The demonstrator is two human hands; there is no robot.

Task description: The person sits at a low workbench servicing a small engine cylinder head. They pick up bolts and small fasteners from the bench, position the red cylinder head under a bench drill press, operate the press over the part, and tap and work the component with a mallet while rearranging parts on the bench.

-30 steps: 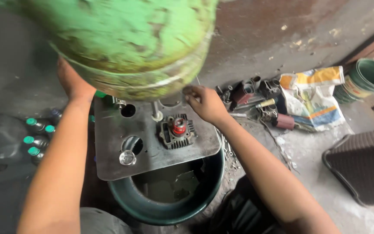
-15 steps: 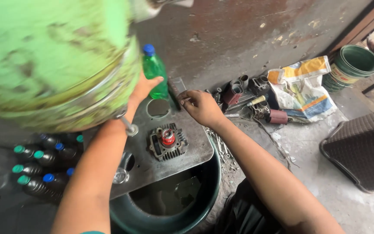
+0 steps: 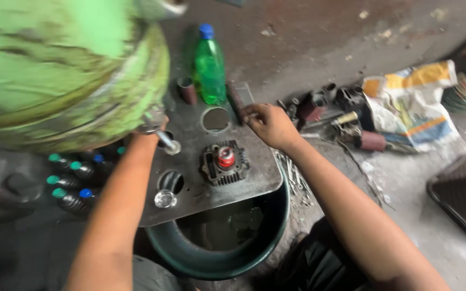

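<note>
Green cylinder [image 3: 66,70] tilted by left arm — right hand [image 3: 268,124] on plate [image 3: 254,172].

Bare forearms, no sleeves; dark trousers below.

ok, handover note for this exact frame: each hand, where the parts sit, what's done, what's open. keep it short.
Left hand: mostly hidden under the big worn green metal cylinder close to the camera, apparently gripping a small metal fitting; grip unclear.
Right hand: at the far edge of the grey steel plate with round holes, fingers closed on a dark bar-like piece.
Parts: black finned engine cylinder with a red centre sits on the plate, untouched; plate rests on a dark green round tub. Green plastic bottle with a blue cap stands behind the plate.
Done: engine cylinder placed on the plate.
Open: neither hand is on it.
</note>
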